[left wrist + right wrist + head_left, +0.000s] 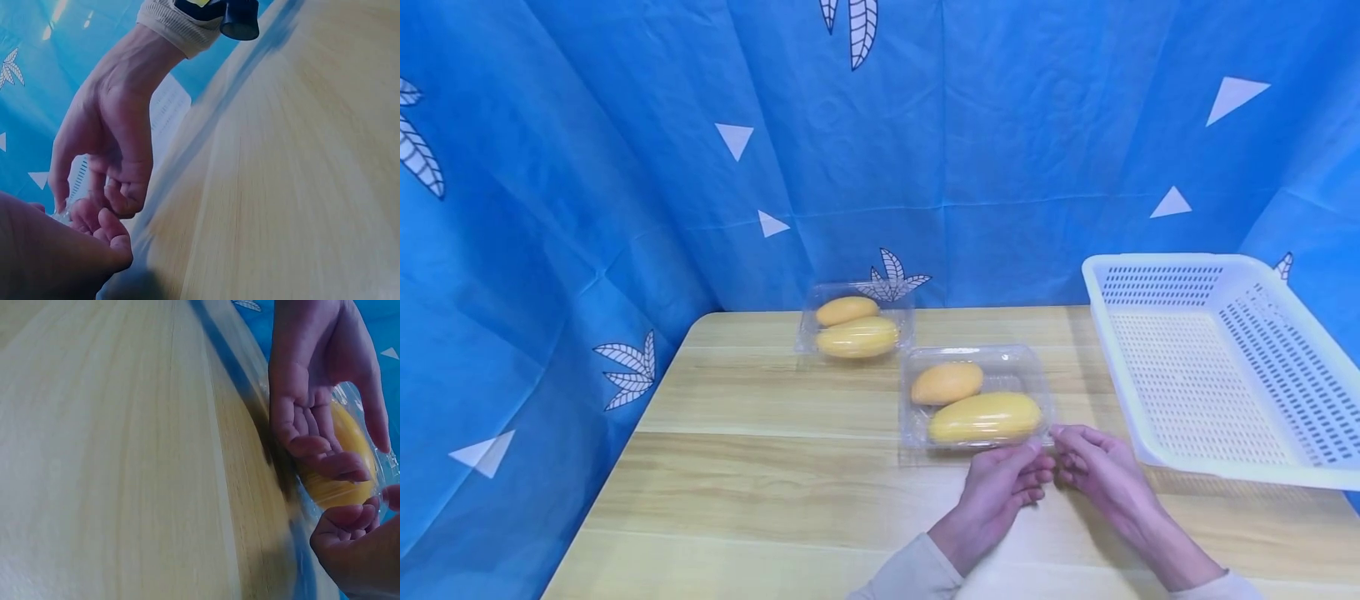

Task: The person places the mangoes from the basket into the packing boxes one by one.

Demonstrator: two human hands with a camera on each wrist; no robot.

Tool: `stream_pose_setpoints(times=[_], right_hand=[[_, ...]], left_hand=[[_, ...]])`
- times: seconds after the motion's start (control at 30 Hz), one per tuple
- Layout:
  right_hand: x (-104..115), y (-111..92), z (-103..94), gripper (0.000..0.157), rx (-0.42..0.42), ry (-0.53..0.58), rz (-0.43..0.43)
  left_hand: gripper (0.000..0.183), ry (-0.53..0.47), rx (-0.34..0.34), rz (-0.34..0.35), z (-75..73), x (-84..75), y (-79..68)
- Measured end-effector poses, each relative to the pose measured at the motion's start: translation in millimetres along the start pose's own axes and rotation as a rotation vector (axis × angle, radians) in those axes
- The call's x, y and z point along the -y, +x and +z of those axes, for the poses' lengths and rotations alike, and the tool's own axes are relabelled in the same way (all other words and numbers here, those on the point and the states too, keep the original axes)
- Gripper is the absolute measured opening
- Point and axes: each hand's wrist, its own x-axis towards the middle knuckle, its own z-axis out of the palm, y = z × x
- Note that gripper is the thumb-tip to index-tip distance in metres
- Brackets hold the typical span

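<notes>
A clear plastic clamshell box (1015, 360) lies on the table in front of both hands. Inside sit a smaller orange-yellow mango (947, 383) and a longer yellow, mango-like fruit (985, 418). At the box's near right corner, my left hand (996, 492) holds the front edge, thumb over the lid side and fingers curled below. Beside it my right hand (1105, 475) pinches the same corner, its other fingers curled under. The right wrist view shows the left hand (319, 394) against the long fruit (340, 456) behind plastic. In the left wrist view, the right hand (112, 131) hides most of the box.
Farther back on the left, a second clear box (805, 333) holds two similar yellow fruits (857, 337). A white perforated basket (1108, 358) stands on the right side of the wooden table (737, 483). Blue patterned cloth (1000, 150) hangs behind and to the left.
</notes>
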Motion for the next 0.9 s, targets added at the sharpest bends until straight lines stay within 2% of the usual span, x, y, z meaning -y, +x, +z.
stream_pose_setpoints(times=[0.27, 0.6, 0.73, 0.9], right_hand=[[-1.0, -2.7, 1.3, 0.020, -0.004, -0.033, 0.001], [-2.0, -3.5, 3.7, 0.024, -0.022, -0.100, -0.020], [-1.1, -2.8, 3.8, 0.025, -0.040, -0.151, -0.022], [0.0, -1.8, 3.9, 0.026, -0.051, -0.165, 0.000]], left_hand=[[0.025, -0.055, -0.032, 0.018, 6.2, 2.6, -2.8], [0.017, -0.052, -0.135, 0.043, 11.8, 5.0, -1.6], [0.016, -0.057, -0.155, 0.040, 11.4, 6.1, -0.7], [0.016, -0.054, -0.175, 0.034, 12.0, 7.1, 0.3]])
